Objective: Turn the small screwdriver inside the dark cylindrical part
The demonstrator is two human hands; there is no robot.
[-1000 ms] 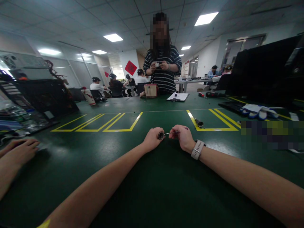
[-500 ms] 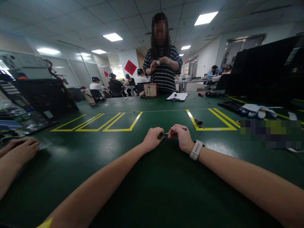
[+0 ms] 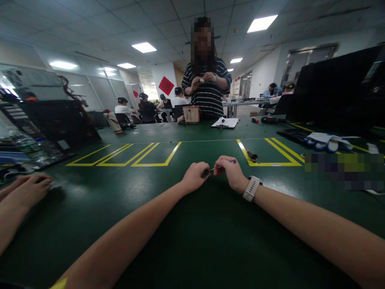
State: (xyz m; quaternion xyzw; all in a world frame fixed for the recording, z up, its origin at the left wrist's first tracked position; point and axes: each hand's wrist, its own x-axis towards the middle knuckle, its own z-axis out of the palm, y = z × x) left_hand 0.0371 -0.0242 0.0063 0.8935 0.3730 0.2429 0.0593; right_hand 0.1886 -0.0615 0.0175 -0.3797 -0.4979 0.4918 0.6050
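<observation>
My left hand point(image 3: 195, 176) is closed around a small dark cylindrical part point(image 3: 205, 173), whose round open end faces me. Between finger and thumb, my right hand point(image 3: 230, 170) pinches a thin screwdriver point(image 3: 212, 169) with a purplish handle end. Its metal shaft points left, and the tip meets the rim or opening of the part; exactly where it touches is too small to tell. Beyond my right hand, a dark cone-shaped piece point(image 3: 252, 155) lies inside a yellow-taped outline on the green table point(image 3: 192, 241).
A co-worker's hands point(image 3: 27, 192) rest at the left. Across the table stands a person point(image 3: 207, 84) in a striped shirt, near a clipboard point(image 3: 225, 123) and a beige pouch point(image 3: 191, 114). Gloves point(image 3: 327, 141), a red screwdriver point(image 3: 255, 121) and a black monitor point(image 3: 337, 88) are at right.
The view has shifted very slightly. My right hand has turned a little at the wrist; both hands keep hold of the same things.
</observation>
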